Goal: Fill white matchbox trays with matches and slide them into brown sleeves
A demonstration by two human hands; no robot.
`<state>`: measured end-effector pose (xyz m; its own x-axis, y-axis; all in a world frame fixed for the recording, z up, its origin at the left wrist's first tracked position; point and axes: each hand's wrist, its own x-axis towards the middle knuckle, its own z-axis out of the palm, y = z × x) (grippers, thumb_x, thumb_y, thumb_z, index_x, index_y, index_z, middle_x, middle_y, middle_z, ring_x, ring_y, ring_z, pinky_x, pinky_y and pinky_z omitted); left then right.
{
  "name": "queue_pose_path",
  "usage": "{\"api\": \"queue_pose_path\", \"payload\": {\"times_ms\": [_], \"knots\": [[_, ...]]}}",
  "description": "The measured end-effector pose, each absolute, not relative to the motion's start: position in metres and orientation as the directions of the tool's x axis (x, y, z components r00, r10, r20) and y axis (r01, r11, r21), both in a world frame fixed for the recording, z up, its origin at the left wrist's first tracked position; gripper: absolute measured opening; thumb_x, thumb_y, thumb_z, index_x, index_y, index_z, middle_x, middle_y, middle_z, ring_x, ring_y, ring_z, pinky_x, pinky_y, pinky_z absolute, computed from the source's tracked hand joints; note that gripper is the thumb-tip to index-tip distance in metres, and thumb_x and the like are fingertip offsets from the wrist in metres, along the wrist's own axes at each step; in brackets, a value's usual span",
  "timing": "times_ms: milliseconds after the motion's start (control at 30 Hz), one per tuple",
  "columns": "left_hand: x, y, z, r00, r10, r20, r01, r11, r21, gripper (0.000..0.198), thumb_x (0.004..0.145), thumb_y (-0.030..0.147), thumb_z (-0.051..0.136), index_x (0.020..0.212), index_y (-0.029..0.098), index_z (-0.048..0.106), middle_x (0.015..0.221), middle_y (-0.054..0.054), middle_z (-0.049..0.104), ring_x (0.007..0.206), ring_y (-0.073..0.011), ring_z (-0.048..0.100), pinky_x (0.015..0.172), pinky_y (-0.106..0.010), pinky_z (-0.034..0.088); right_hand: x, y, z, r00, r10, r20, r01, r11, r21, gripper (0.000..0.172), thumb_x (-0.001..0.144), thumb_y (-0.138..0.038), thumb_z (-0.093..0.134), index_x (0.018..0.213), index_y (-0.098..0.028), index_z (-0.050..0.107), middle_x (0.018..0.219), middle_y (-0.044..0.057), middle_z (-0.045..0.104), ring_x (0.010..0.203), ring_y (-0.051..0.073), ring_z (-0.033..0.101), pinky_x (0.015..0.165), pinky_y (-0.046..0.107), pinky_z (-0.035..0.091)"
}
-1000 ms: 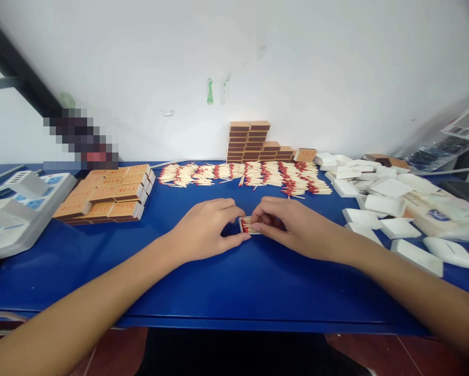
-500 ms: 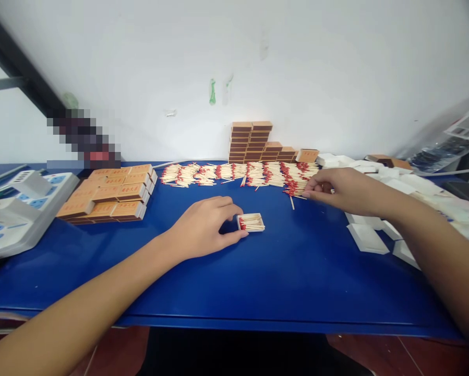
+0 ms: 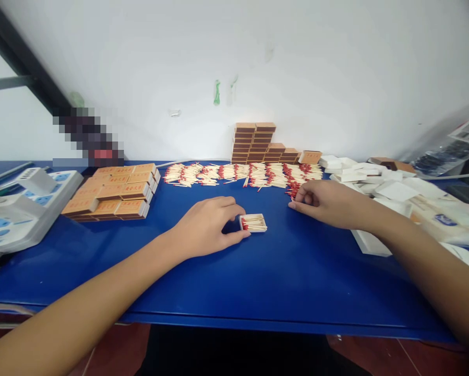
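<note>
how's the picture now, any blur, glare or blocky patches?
Head view: pixelated patch at left; head view: shiny plastic package, far right, looks smeared; head view: faint sheen on the blue tabletop; head view: white rectangular matchbox tray reasonably sharp.

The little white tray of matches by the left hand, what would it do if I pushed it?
The little white tray would probably slide rather than roll, since it lies flat on the shiny blue table. It's likely light, being small and thin-walled. If tipped, it could spill, because its top is open and the matches inside seem loose.
</note>
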<state>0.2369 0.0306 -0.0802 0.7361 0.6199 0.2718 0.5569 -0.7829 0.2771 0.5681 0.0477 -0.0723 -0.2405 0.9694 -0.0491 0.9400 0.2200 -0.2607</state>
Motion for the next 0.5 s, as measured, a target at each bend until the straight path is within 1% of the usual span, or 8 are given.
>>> {"api": "queue_pose_path", "payload": {"times_ms": [100, 267, 400, 500], "knots": [[0.237, 0.031, -0.080, 0.735, 0.620, 0.274, 0.556, -0.783, 0.279, 0.029, 0.101, 0.040, 0.079, 0.119, 0.017, 0.078, 0.099, -0.004, 0.072, 0.088, -0.0202, 0.070, 0.075, -0.032, 0.051, 0.567, 0.045, -0.072, -0.272, 0.959, -0.083, 0.931, 0.240, -0.276, 0.034, 0.100, -0.052, 0.058, 0.085, -0.023, 0.070, 0.076, 0.007, 0.074, 0.065, 0.022, 0.064, 0.063, 0.037, 0.044], [0.238, 0.032, -0.081, 0.733, 0.623, 0.274, 0.559, -0.780, 0.280, 0.029, 0.101, 0.040, 0.079, 0.120, 0.017, 0.077, 0.100, -0.004, 0.072, 0.088, -0.0201, 0.070, 0.076, -0.033, 0.052, 0.564, 0.040, -0.072, -0.358, 0.931, -0.066, 0.887, 0.317, -0.335, 0.035, 0.102, -0.053, 0.056, 0.088, -0.024, 0.070, 0.076, 0.006, 0.072, 0.066, 0.022, 0.062, 0.062, 0.036, 0.043], [0.241, 0.030, -0.081, 0.735, 0.624, 0.265, 0.557, -0.778, 0.289, 0.030, 0.101, 0.040, 0.079, 0.120, 0.018, 0.077, 0.100, -0.004, 0.072, 0.089, -0.0202, 0.070, 0.077, -0.033, 0.052, 0.546, 0.030, -0.071, -0.435, 0.897, 0.072, 0.796, 0.421, -0.436, 0.034, 0.105, -0.054, 0.058, 0.093, -0.025, 0.071, 0.083, 0.005, 0.072, 0.071, 0.020, 0.063, 0.065, 0.034, 0.044], [0.244, 0.029, -0.081, 0.738, 0.621, 0.266, 0.553, -0.781, 0.291, 0.030, 0.100, 0.039, 0.079, 0.121, 0.018, 0.077, 0.100, -0.004, 0.073, 0.088, -0.0201, 0.070, 0.077, -0.033, 0.052, 0.527, 0.020, -0.070, -0.478, 0.857, 0.191, 0.727, 0.508, -0.462, 0.028, 0.106, -0.048, 0.059, 0.095, -0.025, 0.071, 0.085, 0.004, 0.072, 0.073, 0.020, 0.063, 0.067, 0.033, 0.045]]}}
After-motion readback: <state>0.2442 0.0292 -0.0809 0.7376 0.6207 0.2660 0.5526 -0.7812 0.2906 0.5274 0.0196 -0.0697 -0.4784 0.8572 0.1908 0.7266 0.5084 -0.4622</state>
